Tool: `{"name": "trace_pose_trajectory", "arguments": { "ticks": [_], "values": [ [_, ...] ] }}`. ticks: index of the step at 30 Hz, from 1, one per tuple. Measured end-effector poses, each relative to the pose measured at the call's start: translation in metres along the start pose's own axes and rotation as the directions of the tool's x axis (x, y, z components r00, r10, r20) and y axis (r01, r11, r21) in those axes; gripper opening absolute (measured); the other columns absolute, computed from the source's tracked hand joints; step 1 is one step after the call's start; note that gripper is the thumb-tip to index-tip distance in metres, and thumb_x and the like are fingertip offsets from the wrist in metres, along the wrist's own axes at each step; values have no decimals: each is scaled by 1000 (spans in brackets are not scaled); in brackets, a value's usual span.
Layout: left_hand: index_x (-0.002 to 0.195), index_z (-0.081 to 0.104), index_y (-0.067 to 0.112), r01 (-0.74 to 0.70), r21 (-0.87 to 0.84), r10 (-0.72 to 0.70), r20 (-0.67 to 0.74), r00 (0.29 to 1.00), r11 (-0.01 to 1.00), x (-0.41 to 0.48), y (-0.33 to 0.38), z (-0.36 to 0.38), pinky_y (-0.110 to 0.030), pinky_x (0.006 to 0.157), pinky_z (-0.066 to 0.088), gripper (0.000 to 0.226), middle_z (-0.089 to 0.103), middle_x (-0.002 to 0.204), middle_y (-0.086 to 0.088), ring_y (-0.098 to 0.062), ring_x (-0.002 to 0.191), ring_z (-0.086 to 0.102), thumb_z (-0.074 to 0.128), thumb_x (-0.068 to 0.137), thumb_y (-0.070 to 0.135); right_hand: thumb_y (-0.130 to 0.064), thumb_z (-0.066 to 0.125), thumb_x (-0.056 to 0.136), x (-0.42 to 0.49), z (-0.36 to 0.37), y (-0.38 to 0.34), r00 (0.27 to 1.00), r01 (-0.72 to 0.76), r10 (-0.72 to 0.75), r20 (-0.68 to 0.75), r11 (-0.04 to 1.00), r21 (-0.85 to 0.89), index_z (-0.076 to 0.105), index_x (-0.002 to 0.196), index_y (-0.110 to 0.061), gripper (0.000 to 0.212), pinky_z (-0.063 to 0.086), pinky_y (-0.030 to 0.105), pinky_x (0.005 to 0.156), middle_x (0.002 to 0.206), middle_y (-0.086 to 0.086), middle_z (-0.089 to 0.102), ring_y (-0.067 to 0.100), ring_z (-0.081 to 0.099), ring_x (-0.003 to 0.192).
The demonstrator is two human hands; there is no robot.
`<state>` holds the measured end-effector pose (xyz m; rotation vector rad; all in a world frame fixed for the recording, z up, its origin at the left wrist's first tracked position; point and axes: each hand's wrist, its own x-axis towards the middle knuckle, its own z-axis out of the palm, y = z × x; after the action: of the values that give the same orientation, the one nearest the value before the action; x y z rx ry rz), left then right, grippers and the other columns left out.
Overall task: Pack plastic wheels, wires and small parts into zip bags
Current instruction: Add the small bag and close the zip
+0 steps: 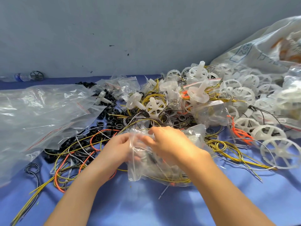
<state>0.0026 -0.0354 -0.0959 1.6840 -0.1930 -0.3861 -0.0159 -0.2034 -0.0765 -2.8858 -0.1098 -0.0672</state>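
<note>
Left hand point(118, 144) and right hand point(167, 142) pinch the mouth of a zip bag point(146, 170) holding wires, over the blue cloth point(146, 207). Filled bags point(211, 115) lie behind. Loose wires point(228, 147), black parts point(112, 119) and wheels point(281, 152) are still unpacked.

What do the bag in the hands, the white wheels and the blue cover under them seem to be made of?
Bag: thin clear plastic film, glossy; it crinkles and shows wires inside. White wheels: translucent moulded plastic, matte; light passes through the spokes. Blue cover: probably woven cloth, since it lies in soft folds.
</note>
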Motion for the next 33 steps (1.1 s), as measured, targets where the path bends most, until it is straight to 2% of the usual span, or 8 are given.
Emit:
{"name": "trace_pose_trajectory", "arguments": {
  "ticks": [3,6,11,14,18,21,26,33],
  "values": [
    [100,71,11,3,-38,-8,-131,991,999,-1,0,-3,-28,53,57,24,71,92,-21,-22,68,64,46,102,11,-46,51,92,2,-5,1,999,-29,24,47,994,102,65,81,-13,37,53,33,71,74,6,68,29,66,77],
    [100,68,7,-45,-87,25,-216,976,995,-6,1,-13,-22,48,54,24,71,71,-5,-13,53,61,44,103,9,-30,53,90,4,-7,0,997,-50,41,63,988,147,65,80,-10,25,57,36,71,77,8,68,31,68,74],
    [97,68,18,-289,14,269,-406,873,957,-12,0,-14,-21,55,53,24,70,80,0,-10,64,62,46,102,25,-34,51,97,6,-26,-1,958,61,32,-285,947,314,64,91,-16,23,51,40,79,91,2,66,25,62,84],
    [104,63,30,-418,46,387,-483,786,907,-13,7,-10,-22,70,51,27,69,93,8,-4,82,64,46,95,49,-30,58,97,3,-50,4,852,261,48,-522,825,502,66,92,-17,16,47,33,76,89,0,63,14,57,77],
    [129,51,34,-495,-29,450,-374,811,869,-10,16,3,-29,91,47,65,67,115,16,-3,112,62,52,80,75,-29,58,99,-8,-67,5,790,437,73,-609,630,642,64,89,-21,14,39,10,65,89,-3,64,-2,57,72],
    [146,33,27,-511,-64,458,-358,813,857,0,30,13,-36,102,44,90,63,127,8,-7,121,58,64,74,70,-28,55,100,-13,-70,3,796,520,98,-597,393,758,62,92,-19,14,49,25,72,87,-1,65,11,63,78],
    [117,63,15,-489,-184,421,-313,851,852,11,54,24,-33,93,54,38,71,113,-2,-16,106,66,60,89,41,-32,52,97,-17,-64,13,916,397,108,-387,-97,913,55,94,-21,11,54,39,79,105,4,72,23,70,93],
    [84,64,20,-682,110,665,-379,644,723,0,93,46,-21,65,49,16,69,75,6,-6,67,61,60,97,28,-26,54,97,-19,-60,47,917,336,265,-299,-105,936,60,97,-18,10,54,37,83,98,5,75,22,72,86]
  ]
}}
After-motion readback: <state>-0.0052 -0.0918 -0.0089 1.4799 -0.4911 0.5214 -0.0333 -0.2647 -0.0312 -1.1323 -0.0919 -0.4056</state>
